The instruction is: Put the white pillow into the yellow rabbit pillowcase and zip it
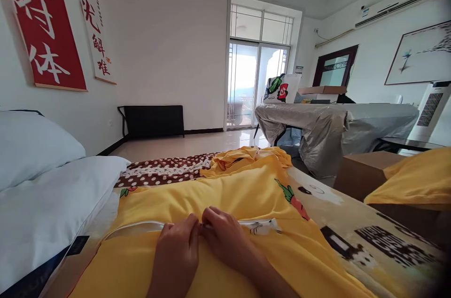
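A yellow pillowcase (pixel 225 190) with printed carrots lies spread before me, plumped up as if something soft is inside. Across its middle runs a long slit (pixel 134 227) with a white edge; white fabric with dark print (pixel 262 227) shows through it to the right. My left hand (pixel 179 246) is closed in a pinch at the slit, thumb against the fingers. Close beside it, nearly touching, my right hand (pixel 223 232) pinches the same edge with curled fingers. Whatever small part lies between the fingertips is hidden.
Two white pillows (pixel 52 213) lie at the left on the bed. Brown polka-dot cloth (pixel 165 171) and crumpled yellow fabric (pixel 243 159) lie beyond the pillowcase. To the right, a yellow cushion (pixel 416 180) rests on a cardboard box (pixel 362 176), near a table under a silver cover (pixel 317 124).
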The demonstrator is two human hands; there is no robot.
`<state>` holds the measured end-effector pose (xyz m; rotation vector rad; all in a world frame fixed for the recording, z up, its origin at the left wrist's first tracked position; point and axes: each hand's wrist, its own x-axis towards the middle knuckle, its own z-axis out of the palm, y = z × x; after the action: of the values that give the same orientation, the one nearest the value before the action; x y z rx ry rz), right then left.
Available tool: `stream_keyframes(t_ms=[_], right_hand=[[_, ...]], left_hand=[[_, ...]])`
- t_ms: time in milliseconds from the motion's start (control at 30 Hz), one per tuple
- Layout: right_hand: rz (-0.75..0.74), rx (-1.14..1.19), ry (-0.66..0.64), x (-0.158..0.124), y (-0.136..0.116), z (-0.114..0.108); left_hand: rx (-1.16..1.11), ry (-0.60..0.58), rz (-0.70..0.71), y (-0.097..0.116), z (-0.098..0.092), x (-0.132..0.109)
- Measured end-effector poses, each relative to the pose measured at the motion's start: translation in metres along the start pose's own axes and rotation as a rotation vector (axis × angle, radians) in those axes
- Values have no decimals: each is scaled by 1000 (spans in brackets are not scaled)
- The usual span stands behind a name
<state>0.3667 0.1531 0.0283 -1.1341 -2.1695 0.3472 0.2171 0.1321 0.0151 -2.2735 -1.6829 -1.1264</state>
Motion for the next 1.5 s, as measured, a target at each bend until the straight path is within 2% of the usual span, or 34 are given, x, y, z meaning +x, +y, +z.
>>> stream_keyframes(t_ms=[200, 333, 500, 667, 767, 867, 967, 1100, 1200, 1267, 1400, 1500], right_hand=[[1, 34, 19, -4, 0, -12], [-81, 47, 44, -3, 5, -8], [-69, 38, 123, -1, 10, -5], [-42, -75, 19, -3, 2, -5], [-49, -189, -54, -4, -2, -3], [-47, -296, -53, -3, -5, 0], [-18, -383, -26, -1, -17, 0], [-29, -500, -132, 9, -53, 2], [-65, -547, -210, 21, -76, 12], [-64, -521, -193, 28, -79, 25], [-21, -400, -60, 32, -60, 58], [-47, -307, -29, 30, -46, 70]], left_hand=[[-61, -68, -206, -15, -22, 3], [-75, -79, -249, -25, -36, 3], [-75, -65, -249, -33, -52, 2], [56, -161, -273, -32, -64, 2], [142, -157, -292, -30, -66, 2], [148, -155, -305, -31, -66, -1], [165, -158, -299, -31, -67, -3], [170, -172, -308, -31, -70, -3], [122, -198, -316, -33, -71, -2], [100, -211, -314, -35, -70, -1], [119, -239, -328, -41, -64, 0], [55, -243, -343, -46, -60, 2]])
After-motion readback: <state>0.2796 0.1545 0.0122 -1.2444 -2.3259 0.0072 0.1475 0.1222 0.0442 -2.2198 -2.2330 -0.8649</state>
